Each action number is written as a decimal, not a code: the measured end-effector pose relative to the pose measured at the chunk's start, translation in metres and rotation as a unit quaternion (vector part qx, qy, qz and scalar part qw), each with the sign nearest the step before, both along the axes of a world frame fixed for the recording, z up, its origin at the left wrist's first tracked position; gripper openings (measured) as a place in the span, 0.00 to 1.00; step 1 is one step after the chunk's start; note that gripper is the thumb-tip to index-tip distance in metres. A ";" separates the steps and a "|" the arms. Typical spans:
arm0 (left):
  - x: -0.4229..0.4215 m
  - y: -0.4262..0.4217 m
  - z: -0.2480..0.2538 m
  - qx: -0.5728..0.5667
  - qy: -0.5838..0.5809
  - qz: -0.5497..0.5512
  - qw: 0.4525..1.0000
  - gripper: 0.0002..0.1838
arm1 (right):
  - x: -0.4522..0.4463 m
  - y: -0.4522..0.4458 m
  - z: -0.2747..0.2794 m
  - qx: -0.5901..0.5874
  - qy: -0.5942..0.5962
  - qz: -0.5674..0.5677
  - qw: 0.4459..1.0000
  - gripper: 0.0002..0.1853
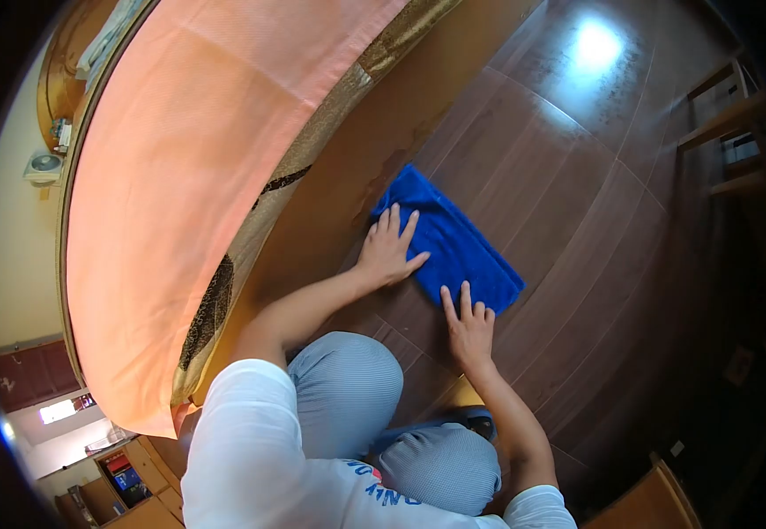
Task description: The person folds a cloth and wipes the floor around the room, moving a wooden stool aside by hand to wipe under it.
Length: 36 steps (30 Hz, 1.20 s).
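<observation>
A blue cloth [453, 236] lies folded into a rectangle on the brown wood-look floor [568, 203]. My left hand [389, 249] rests on its left end, fingers spread, near the foot of the bed's side panel. On the lower right end sits my right hand [469, 328], with its fingers stretched out and pressing on the fabric. Both palms face down, and neither hand grips the cloth.
A bed with a pink sheet [198, 176] and a wooden side panel [330, 203] runs along the left. Wooden furniture legs [727, 119] stand at the upper right. My bent knees [348, 388] are close below my hands. Light reflects off the floor [596, 44].
</observation>
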State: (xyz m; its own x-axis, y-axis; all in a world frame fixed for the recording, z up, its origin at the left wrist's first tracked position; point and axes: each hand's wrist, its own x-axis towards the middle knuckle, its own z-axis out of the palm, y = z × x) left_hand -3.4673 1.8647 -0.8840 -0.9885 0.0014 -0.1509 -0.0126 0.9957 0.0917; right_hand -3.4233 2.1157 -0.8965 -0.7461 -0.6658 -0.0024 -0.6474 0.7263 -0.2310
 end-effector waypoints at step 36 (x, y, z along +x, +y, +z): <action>0.174 -0.076 0.024 0.102 -0.065 -0.073 0.990 0.15 | 0.026 0.047 0.003 -0.249 -0.323 0.036 0.912 0.10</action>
State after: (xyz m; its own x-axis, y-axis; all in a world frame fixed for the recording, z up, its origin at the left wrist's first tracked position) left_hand -3.2936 1.7883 -0.8605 -0.9475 0.1868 -0.2594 0.1052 0.9485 0.2988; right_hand -3.3973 2.1630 -0.8934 -0.6499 -0.7521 -0.1095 -0.3018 0.3876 -0.8710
